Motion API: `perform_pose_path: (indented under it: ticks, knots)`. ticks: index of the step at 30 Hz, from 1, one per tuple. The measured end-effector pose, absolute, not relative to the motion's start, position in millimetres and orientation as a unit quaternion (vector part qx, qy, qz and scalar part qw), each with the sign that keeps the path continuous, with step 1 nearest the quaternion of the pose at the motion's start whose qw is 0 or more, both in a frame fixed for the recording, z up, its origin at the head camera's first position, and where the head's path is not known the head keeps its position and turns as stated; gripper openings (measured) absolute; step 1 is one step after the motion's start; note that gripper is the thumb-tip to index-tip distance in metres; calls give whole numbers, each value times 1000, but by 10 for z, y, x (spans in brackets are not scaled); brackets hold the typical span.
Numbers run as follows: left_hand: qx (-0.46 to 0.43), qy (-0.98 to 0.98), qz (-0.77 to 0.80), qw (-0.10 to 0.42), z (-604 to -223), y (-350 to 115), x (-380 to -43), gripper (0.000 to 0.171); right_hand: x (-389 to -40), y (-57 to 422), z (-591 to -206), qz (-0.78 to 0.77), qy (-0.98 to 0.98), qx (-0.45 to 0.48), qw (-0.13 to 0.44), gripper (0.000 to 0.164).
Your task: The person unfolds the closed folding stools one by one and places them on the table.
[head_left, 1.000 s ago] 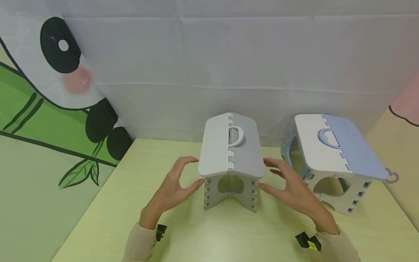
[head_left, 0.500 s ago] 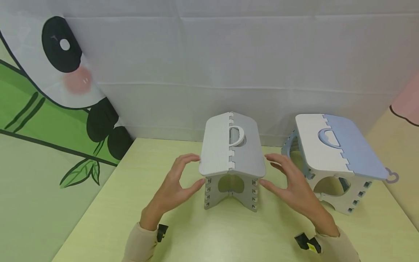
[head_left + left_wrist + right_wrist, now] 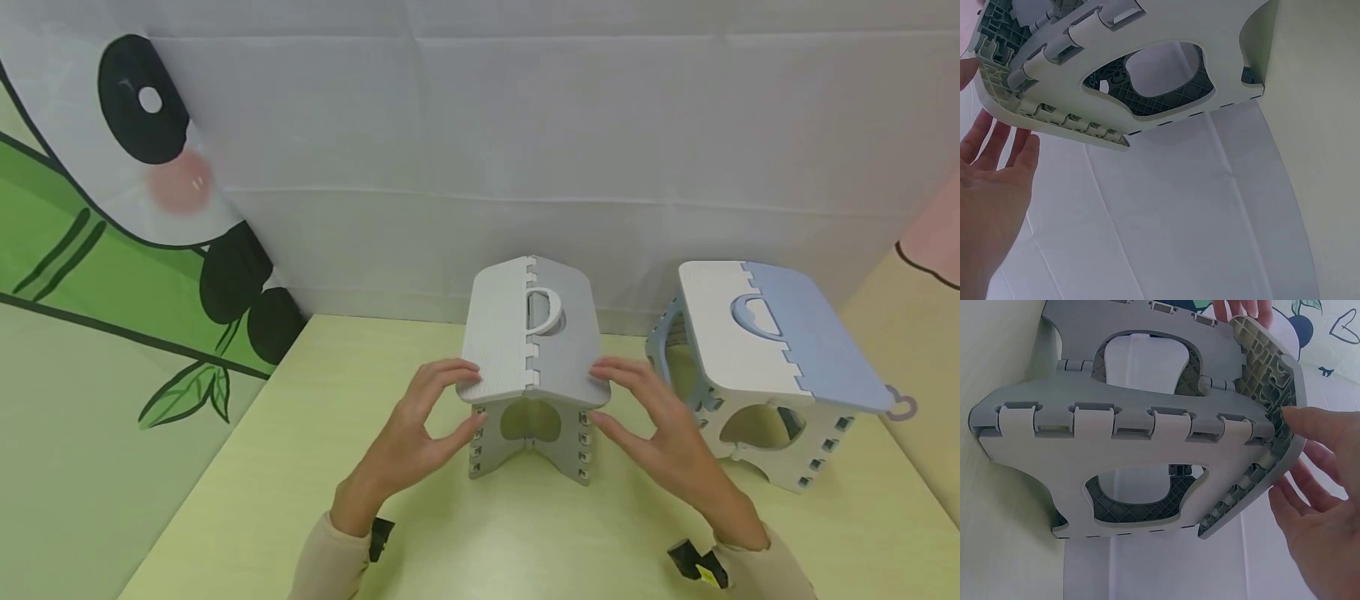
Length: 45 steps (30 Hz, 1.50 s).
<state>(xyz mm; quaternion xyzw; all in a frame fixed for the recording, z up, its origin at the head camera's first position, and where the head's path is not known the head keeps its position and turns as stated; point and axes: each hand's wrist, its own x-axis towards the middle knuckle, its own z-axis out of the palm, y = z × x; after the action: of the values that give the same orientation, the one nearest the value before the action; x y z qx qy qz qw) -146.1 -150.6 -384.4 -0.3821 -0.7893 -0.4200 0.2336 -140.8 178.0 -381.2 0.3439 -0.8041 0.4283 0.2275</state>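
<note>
A small grey-and-white folding stool (image 3: 493, 333) stands on the table, its top bent along the middle hinge like a roof and its slotted legs partly folded inward. My left hand (image 3: 416, 437) grips the near left edge of the top, fingertips above and thumb below. At the near right edge my right hand (image 3: 667, 437) holds the top the same way. The right wrist view shows the right thumb (image 3: 1316, 425) against the ribbed underside's rim, with the fingers on the outer face. In the left wrist view the fingers (image 3: 997, 140) lie along the top's outer face.
A second folding stool (image 3: 742, 333), white and blue, stands fully unfolded to the right, close beyond my right hand. Behind the pale yellow table (image 3: 360, 350) hangs a light cloth (image 3: 465, 150) with cartoon prints.
Both hands have moved inward from beside the grey-and-white stool, and their fingers now lie on the edges of its top. The stools have not visibly moved.
</note>
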Motion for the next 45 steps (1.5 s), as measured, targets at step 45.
perform_pose_path:
  ticks: [45]
  knots:
    - [-440,-763,-378,284,-3834,-1423,-1481,59,-1477,1642,-3825,389,-735,458,314,37]
